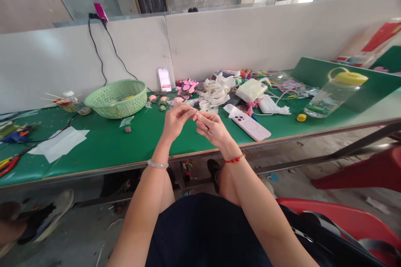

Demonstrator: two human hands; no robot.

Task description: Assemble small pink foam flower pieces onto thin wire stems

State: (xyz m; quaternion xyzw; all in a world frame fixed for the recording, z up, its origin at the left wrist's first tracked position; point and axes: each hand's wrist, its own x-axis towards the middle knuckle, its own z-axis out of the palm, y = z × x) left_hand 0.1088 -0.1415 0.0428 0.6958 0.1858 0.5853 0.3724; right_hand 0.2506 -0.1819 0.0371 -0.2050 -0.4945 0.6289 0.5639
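My left hand (177, 122) and my right hand (212, 127) meet fingertip to fingertip above the front edge of the green table (103, 144). Both are closed in a pinch around something small and pinkish between the fingertips, too small to name. Just behind them lie small pink pieces (178, 100) and a heap of whitish strips (216, 90). To the right of my right hand a pale pink phone (250, 125) lies flat, camera side up.
A green basket (117, 99) stands at the left, beyond white paper (61, 144) and pliers (8, 166). On the right are a clear bottle (333, 94) and a yellow cap (301, 117). An upright phone (164, 79) leans on the partition. A person's shoe (52, 217) shows lower left.
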